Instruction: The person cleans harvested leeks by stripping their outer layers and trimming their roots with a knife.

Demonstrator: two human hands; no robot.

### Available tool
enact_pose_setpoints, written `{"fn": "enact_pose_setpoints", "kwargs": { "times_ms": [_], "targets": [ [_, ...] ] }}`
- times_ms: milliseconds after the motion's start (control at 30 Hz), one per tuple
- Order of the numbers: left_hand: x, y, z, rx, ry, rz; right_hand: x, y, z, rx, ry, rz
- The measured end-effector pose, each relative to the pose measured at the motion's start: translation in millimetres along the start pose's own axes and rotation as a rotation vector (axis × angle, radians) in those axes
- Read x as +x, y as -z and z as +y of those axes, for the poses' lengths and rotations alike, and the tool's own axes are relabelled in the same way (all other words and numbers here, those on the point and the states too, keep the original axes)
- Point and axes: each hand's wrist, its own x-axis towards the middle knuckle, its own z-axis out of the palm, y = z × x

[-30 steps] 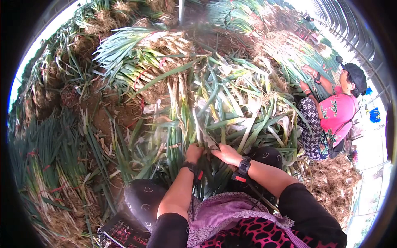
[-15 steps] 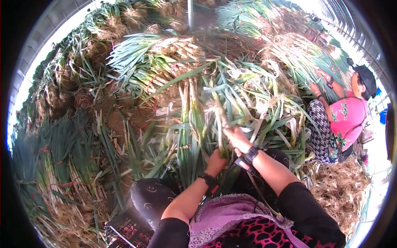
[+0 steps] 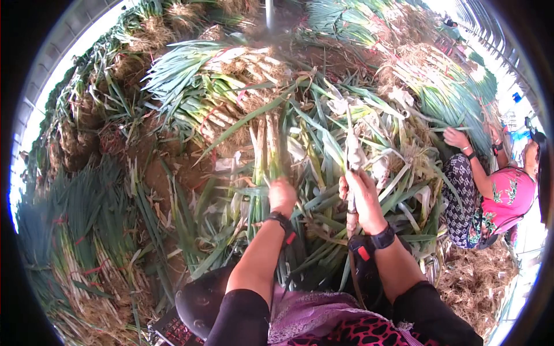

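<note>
My left hand (image 3: 283, 196) is closed around a green onion (image 3: 277, 151), slightly blurred, over a row of stripped stalks lying roots away from me. In my right hand (image 3: 365, 199) is a slim wand (image 3: 350, 138) with a pale wrapped middle, its thin tip pointing up and away. A hose-like line (image 3: 354, 265) runs from the wand down toward my lap. Loose peeled leaves (image 3: 323, 202) lie beneath and between both hands.
Tied green onion bundles (image 3: 231, 75) lie ahead, with more bundles (image 3: 86, 230) at left. A co-worker in a pink top (image 3: 508, 193) sits at right, hands on other green onions. Brown root trimmings (image 3: 473, 288) are heaped at lower right.
My left hand has moved left and forward with the green onion, onto the row of stalks. My right hand has shifted right with the wand. The co-worker has leaned farther right.
</note>
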Motion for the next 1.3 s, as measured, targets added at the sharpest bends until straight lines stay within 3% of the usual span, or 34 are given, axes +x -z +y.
{"fn": "enact_pose_setpoints", "kwargs": {
  "times_ms": [67,133,300,400,433,467,500,533,600,667,767,867,1000,1067,1100,1133,1167,1200,1267,1300],
  "targets": [
    [20.8,-1.1,-7.3,0.345,0.000,-0.017,5.4,-3.3,5.1,-0.015,0.029,-0.032],
    [28.5,8.2,10.2,0.358,0.170,-0.051,11.1,-5.9,11.9,-0.018,0.008,-0.039],
    [42.2,0.8,8.0,0.444,0.238,-0.052,18.0,-10.1,14.6,-0.012,0.001,-0.065],
    [33.1,40.8,-5.9,0.163,0.362,-0.318,21.3,-9.9,12.2,-0.008,-0.007,-0.067],
    [23.5,45.7,-22.1,0.127,0.304,-0.346,21.7,-9.1,12.9,-0.024,-0.004,-0.073],
    [18.1,29.3,-67.0,-0.187,0.157,-0.389,21.8,-8.7,13.9,-0.039,0.000,-0.082],
    [9.3,21.2,-91.0,-0.207,0.221,-0.470,22.6,-8.6,15.1,-0.057,0.011,-0.098],
    [-8.0,41.4,-78.7,-0.290,0.258,-0.626,23.9,-9.2,17.7,-0.058,0.013,-0.110],
    [-41.2,52.2,-76.6,-0.724,0.470,-0.802,22.6,-11.4,19.8,-0.066,0.025,-0.132],
    [-64.2,75.2,-46.0,-0.941,0.386,-0.879,16.2,-13.5,11.5,-0.104,-0.003,-0.115],
    [-70.9,87.1,-27.4,-0.889,0.238,-0.733,9.5,-5.3,15.9,-0.137,0.014,-0.133],
    [-81.0,143.2,31.9,-1.016,0.144,-0.551,-5.4,-1.1,7.0,-0.137,0.058,-0.142],
    [-79.6,180.6,63.9,-1.117,-0.174,-0.213,-31.6,7.0,-0.5,-0.145,0.060,-0.107],
    [-68.6,186.8,58.1,-0.824,-0.046,-0.183,-44.8,8.3,1.8,-0.191,0.100,-0.108],
    [-66.8,180.9,54.1,-0.918,0.068,-0.240,-50.7,8.7,4.2,-0.209,0.098,-0.127],
    [-59.2,163.4,35.3,-0.794,0.123,-0.224,-57.0,9.7,8.8,-0.228,0.094,-0.145],
    [-57.1,145.6,15.5,-0.839,0.178,-0.304,-63.5,12.5,19.9,-0.269,0.133,-0.186],
    [-57.7,128.9,-1.1,-0.885,0.232,-0.388,-91.5,4.6,-7.7,-0.378,-0.087,-0.221],
    [-68.6,106.5,-23.5,-0.977,0.287,-0.498,-106.3,8.2,32.9,-0.411,0.114,-0.301],
    [-71.2,95.0,-33.7,-1.022,0.313,-0.550,-110.9,17.5,61.8,-0.502,-0.048,-0.340]
  ]
}}
